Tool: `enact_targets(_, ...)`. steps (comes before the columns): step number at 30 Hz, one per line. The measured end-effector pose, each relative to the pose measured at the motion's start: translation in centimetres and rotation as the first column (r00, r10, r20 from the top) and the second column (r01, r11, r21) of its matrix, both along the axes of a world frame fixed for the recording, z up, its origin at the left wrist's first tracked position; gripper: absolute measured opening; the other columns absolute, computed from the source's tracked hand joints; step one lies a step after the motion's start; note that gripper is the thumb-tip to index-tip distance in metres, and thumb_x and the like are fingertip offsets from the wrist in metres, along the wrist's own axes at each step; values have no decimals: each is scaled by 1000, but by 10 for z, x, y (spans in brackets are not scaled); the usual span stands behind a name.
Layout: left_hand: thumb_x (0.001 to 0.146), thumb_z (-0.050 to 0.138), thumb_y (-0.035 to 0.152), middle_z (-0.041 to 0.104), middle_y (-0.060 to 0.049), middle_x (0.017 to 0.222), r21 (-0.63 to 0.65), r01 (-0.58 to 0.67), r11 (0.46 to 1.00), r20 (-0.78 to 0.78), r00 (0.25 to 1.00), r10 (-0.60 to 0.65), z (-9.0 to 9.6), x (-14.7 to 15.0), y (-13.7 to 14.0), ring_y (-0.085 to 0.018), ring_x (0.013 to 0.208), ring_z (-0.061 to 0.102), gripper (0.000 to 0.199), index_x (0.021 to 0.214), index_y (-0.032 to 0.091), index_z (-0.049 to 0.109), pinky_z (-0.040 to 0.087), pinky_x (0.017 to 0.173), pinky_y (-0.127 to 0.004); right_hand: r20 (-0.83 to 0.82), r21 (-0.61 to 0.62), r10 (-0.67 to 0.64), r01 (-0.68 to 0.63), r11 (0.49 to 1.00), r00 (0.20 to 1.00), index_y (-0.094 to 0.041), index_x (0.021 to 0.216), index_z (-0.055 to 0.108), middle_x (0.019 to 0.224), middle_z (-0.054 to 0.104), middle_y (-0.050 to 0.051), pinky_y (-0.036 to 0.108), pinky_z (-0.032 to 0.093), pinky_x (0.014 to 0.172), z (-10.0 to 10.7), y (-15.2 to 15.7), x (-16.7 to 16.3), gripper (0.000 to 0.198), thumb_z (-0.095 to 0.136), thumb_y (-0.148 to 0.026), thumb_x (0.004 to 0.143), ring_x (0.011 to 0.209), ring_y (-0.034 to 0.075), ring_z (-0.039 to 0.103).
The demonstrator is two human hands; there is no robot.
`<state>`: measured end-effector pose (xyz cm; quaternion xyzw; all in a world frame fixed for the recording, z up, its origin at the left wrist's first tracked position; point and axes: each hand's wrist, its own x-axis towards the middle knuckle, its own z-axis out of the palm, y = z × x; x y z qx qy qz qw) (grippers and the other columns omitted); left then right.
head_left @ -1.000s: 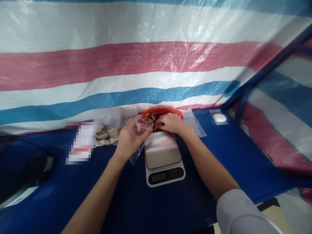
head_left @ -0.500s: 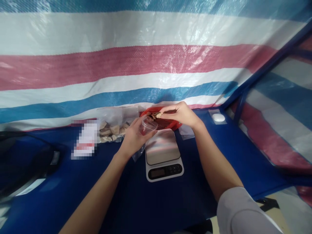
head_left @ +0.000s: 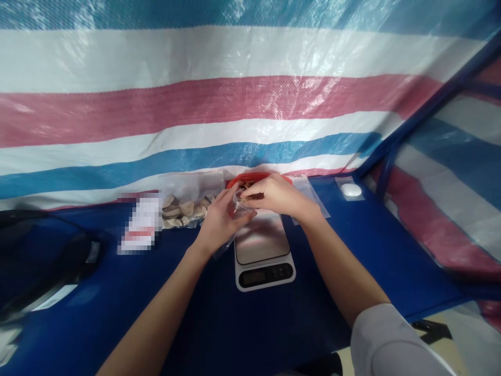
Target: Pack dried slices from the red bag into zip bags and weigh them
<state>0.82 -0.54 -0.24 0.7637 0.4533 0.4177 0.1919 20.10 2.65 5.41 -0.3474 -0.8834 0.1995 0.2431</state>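
My left hand (head_left: 221,215) is closed round a small clear plastic container (head_left: 238,202), tilted beside the red basket. Over the container's mouth is my right hand (head_left: 272,193), its thumb and fingers pinched around small brown dried pieces (head_left: 255,196), partly hidden by the fingers. Behind both hands stands the red basket (head_left: 256,175), with more dried pieces (head_left: 246,185) showing at its left side. Just in front lies a white kitchen scale (head_left: 263,243) with a shiny metal plate and a dark display.
A clear bag of pale brown chunks (head_left: 183,210) lies left of my hands, next to a blurred-out white packet (head_left: 140,224). Clear plastic bags (head_left: 311,196) and a white oval object (head_left: 351,190) are at right. A dark bag (head_left: 47,261) sits far left on the blue table (head_left: 250,334).
My right hand has moved left and slightly down from above the basket to the container, bringing the pinched dried pieces with it. The left hand stays nearly in place.
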Motion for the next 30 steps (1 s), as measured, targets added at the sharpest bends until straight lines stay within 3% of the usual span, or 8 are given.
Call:
enact_targets(4,78,77,47,67,-12,126,-15,8,1000,-7,1000,-8,1,-2,1,-29,110,67,74,143,21,52,55,97,-46,-1,33,10,-10,999,1000,-22,80,77,73,70,-4,26,37,64,-2,-1,-6,16,64,-17,88,61,10,54)
enact_targets(10,77,77,51,68,-10,127,-38,-38,999,1,999,38,8,-11,3,-30,115,66,70,138,22,57,54,101,-46,-161,-66,24,-35,997,987,-23,105,80,97,79,0,25,49,78,-2,2,-3,20,68,-22,89,78,14,69)
enact_targets(16,77,74,58,72,-9,116,-72,-178,981,8,984,179,16,-26,7,-30,109,68,55,117,21,68,52,103,-47,-263,-165,-124,82,983,957,-25,102,80,107,79,1,33,53,92,-14,17,19,19,68,-24,87,98,20,72)
enact_targets(22,73,75,62,74,-9,114,-141,-209,968,65,974,219,19,-36,13,-29,109,68,56,109,20,70,52,102,-44,28,-102,-119,121,987,993,-26,107,79,105,79,0,30,49,87,-38,28,4,25,63,-20,89,93,19,71)
enact_targets(30,72,77,60,74,-9,116,-189,-181,965,81,977,199,21,-39,12,-30,109,68,62,118,20,69,52,103,-45,309,27,-172,173,985,935,-27,108,77,108,76,7,34,47,76,-54,26,-31,29,56,-43,95,92,26,70)
